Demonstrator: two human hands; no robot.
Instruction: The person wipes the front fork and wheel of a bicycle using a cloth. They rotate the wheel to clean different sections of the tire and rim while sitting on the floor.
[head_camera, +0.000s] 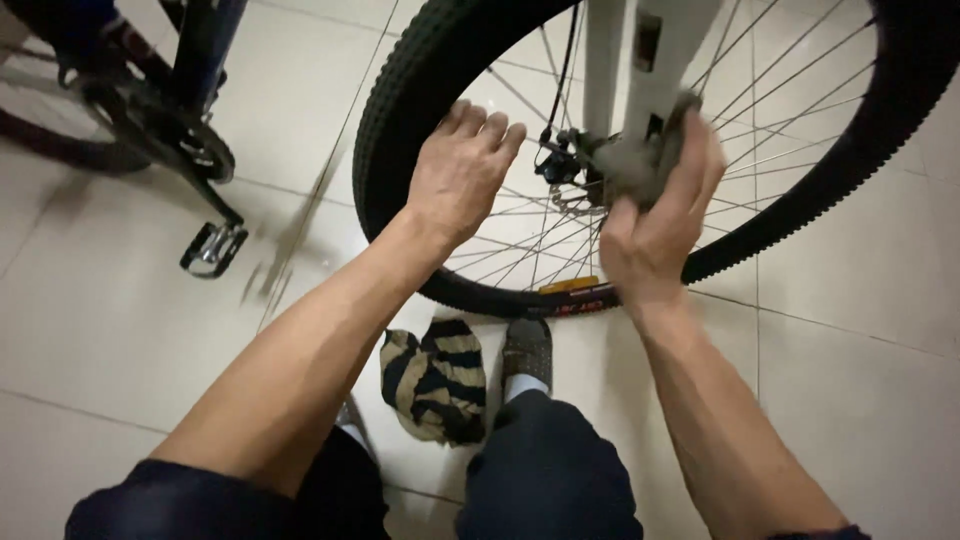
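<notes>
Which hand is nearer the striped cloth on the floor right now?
Left. The left hand rests on the tyre above the striped cloth; the right hand is farther off, pressing a grey rag at the hub.

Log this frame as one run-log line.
left hand: resting on tyre | right hand: pressing grey rag at wheel hub | floor: striped cloth

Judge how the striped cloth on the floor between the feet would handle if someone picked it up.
The striped cloth lies crumpled in folds on the tiled floor, so it would probably hang limp and floppy from a hand. It looks like thin fabric, so likely light. It should neither roll nor tip, and a push would likely bunch it up rather than slide it.
</notes>
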